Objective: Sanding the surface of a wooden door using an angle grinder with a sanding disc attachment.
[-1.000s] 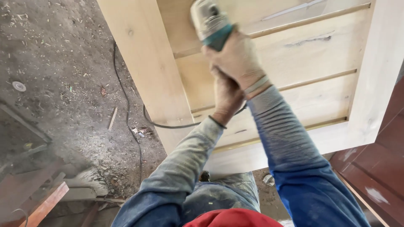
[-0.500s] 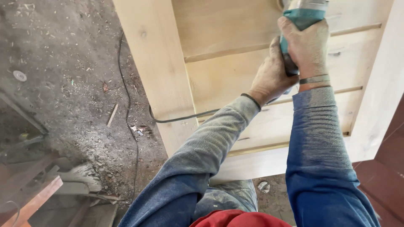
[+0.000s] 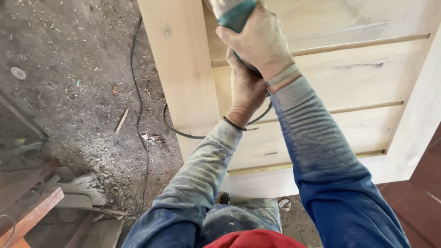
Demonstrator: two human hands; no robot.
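A grey and teal power sander [image 3: 232, 11] rests on a pale wooden panelled door [image 3: 349, 82] lying flat, near its left stile at the top of the head view. My right hand [image 3: 259, 43] grips the tool's body from above. My left hand [image 3: 245, 92] holds its rear end just below the right hand, partly hidden by it. Both dusty hands wear wristbands, and both sleeves are blue and coated in dust. The tool's front is cut off by the frame's top edge.
The tool's black cord [image 3: 177, 131] loops off the door's left stile [image 3: 181, 69] and trails over the dirt floor [image 3: 69, 78], strewn with wood chips. Reddish timber [image 3: 32, 213] lies at lower left. A dark red panel [image 3: 420, 197] stands at right.
Both hands swept the sander right across the panel, then back left toward the stile. The view has shifted slightly.
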